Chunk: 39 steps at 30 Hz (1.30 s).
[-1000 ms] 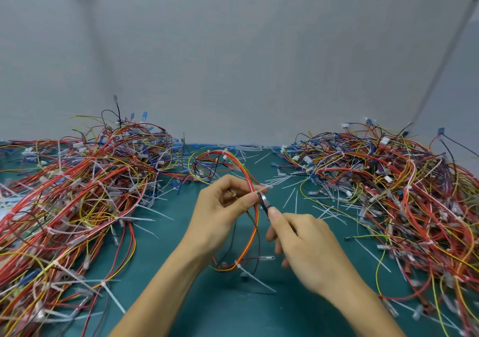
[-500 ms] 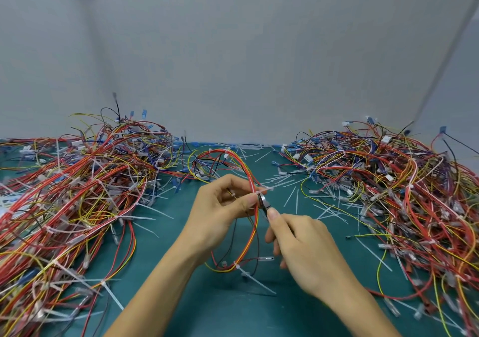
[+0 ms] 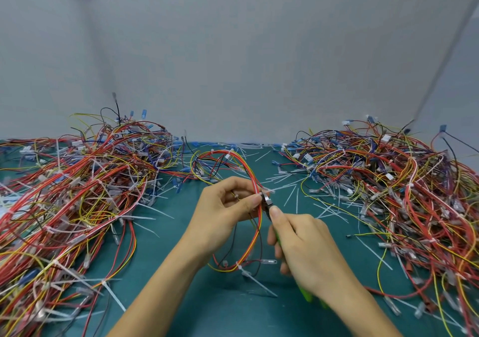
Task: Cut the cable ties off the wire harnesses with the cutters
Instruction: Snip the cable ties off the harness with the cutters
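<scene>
My left hand pinches a looped wire harness of red, orange, yellow and black wires above the green mat. My right hand grips green-handled cutters, index finger laid along them, handle ends showing below my wrist. The metal jaws sit right against the harness at a white cable tie beside my left fingertips. Another white tie wraps the loop's lower end.
A large pile of tied harnesses fills the left of the mat. A second pile of harnesses covers the right. Cut white tie strips litter the green mat in between. A grey wall stands behind.
Both hands stay almost in place, with the cutter jaws held at the tie. The harness loop has shifted only slightly.
</scene>
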Available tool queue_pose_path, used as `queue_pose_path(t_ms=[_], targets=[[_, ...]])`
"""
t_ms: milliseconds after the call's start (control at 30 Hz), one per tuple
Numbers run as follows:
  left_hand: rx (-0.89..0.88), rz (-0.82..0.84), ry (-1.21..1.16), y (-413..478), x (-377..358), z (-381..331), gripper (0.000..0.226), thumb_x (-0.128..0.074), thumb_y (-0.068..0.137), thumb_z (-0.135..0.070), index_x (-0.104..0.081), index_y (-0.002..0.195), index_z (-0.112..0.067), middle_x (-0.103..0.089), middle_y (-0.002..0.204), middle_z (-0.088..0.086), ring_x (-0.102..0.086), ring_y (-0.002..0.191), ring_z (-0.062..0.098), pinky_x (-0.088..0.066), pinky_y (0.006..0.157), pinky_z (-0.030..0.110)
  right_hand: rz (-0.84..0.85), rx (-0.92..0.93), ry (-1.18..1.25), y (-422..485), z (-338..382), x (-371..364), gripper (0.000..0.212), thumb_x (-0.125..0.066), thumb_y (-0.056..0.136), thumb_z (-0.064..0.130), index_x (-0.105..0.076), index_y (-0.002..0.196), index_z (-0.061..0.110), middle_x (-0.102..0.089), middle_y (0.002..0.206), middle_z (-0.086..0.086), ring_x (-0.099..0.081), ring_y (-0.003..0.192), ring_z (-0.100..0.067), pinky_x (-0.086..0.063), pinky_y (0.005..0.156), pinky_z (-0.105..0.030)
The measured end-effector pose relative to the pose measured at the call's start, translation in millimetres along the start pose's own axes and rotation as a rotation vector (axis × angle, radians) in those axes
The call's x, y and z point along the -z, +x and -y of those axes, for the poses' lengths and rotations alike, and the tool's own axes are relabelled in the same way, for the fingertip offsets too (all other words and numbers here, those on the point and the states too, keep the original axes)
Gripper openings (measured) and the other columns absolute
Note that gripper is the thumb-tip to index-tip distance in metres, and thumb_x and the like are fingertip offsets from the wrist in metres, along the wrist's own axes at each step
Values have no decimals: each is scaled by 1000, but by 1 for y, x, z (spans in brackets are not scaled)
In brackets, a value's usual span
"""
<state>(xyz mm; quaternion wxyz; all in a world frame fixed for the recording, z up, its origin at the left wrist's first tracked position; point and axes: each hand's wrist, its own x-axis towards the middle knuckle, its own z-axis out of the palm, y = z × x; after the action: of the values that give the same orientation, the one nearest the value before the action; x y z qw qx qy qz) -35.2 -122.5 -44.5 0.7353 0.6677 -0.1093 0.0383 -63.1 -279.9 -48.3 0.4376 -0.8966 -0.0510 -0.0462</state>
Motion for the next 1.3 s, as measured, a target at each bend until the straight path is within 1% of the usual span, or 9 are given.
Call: queue_pose_path(t_ms=[133,233,600,767,867,933,1067,1167,1300], targets=[[8,1,6,0,-1,0,9,-65,88,-1,-68,95,-5,-74,98,16,-70,83,18,-58,74,26,13,-11,16,1,0,0,58,-34,99,52,-62,62,16,-64,59,-8,-63,57,-25,-55,68,-47],[14,3,5,0,-1,0,9,-65,88,-1,-68,95,-6,-74,98,17,-70,84,19,-59,75,27,47,-21,50,1,2,0,61,-34,100,50,-60,61,10,-63,56,-11,-62,46,-23,-55,60,-42],[21,-7,5,0,-1,0,9,-65,89,-3,-68,97,-4,-75,97,14,-71,83,17,-56,67,21,100,-57,160,0,3,2,61,-35,101,49,-61,62,9,-60,49,-3,-61,41,-23,-53,50,-37],[7,-96,85,2,3,2,13,-67,88,-8,-72,98,-15,-73,86,2,-66,67,10,-59,65,29,29,-75,298,6,-3,-1,58,-43,97,55,-65,64,12,-60,52,-3,-60,42,-23,-53,50,-39],[-4,-134,109,3,5,3,15,-68,88,-9,-74,96,-20,-70,81,0,-58,55,10,-56,59,26,47,-102,452,9,-5,-1,58,-62,78,71,-67,67,14,-58,54,-3,-58,44,-22,-52,48,-34],[-22,-114,125,3,6,2,18,-65,90,-8,-73,99,-21,-70,82,0,-54,51,10,-51,53,21,59,-98,459,9,-7,-4,47,-75,67,61,-66,65,15,-54,52,0,-56,43,-21,-50,47,-31],[-37,-24,193,3,6,0,26,-59,94,-6,-70,110,-23,-71,80,-2,-42,48,12,-44,48,21,25,-91,529,8,-6,-12,18,-78,80,19,-66,71,8,-52,50,2,-52,43,-21,-52,47,-33],[12,12,197,3,6,0,35,-50,95,-1,-67,113,-27,-64,71,-6,-33,44,11,-34,43,21,19,-126,643,8,-5,-10,19,-71,87,13,-65,73,1,-53,53,-2,-52,45,-22,-51,46,-31],[46,19,239,5,9,1,46,-40,91,6,-69,108,-26,-54,63,-6,-30,42,5,-27,41,13,3,-124,657,10,-5,-7,19,-70,88,9,-66,70,7,-53,53,-2,-53,46,-21,-52,46,-30]])
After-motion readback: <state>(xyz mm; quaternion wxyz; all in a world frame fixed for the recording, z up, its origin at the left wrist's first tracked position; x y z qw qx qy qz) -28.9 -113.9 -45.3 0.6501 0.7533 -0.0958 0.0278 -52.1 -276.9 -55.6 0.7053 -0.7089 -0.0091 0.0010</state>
